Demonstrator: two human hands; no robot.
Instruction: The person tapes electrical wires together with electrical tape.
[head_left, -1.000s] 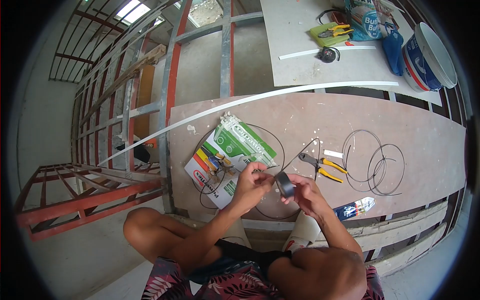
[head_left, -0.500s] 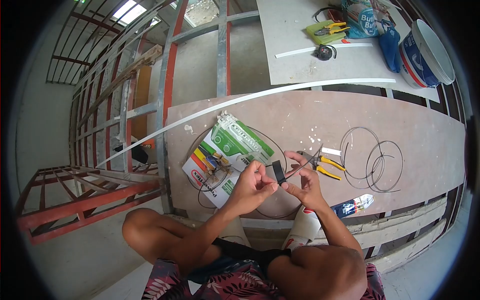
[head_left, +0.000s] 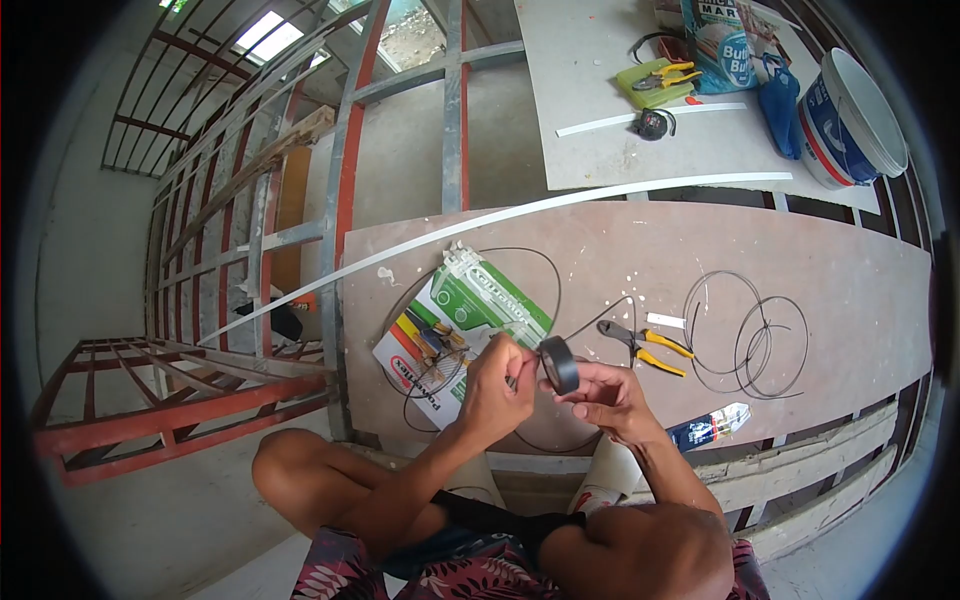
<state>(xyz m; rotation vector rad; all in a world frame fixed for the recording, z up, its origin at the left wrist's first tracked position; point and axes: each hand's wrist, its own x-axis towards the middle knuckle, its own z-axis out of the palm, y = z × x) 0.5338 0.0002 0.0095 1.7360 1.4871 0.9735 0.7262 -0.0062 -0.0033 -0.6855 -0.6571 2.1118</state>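
Observation:
Close to the middle of the head view, my left hand [head_left: 497,388] is closed in a pinch on a thin black wire [head_left: 598,318]. What exactly lies between its fingertips is partly hidden. A roll of black electrical tape [head_left: 560,365] is right beside it, tilted on its edge. The fingers of my right hand [head_left: 612,400] hold the roll from the right, thumb below. Just beyond that hand, diagonal pliers with yellow handles [head_left: 660,352] rest on the board. Under and left of my left hand lies a green and white Powerflex box [head_left: 480,300] with several screwdrivers [head_left: 425,335] on it.
Loose coils of black wire [head_left: 745,335] and a small white piece [head_left: 665,320] lie on the brown board [head_left: 840,260]. A long white strip [head_left: 480,222] crosses its far side. A white bucket [head_left: 850,120], a tape measure [head_left: 654,124] and more pliers [head_left: 668,76] sit beyond.
The tape roll has turned so that its ring shape shows more. My right hand's fingers have curled in from a spread position. The view has shifted slightly.

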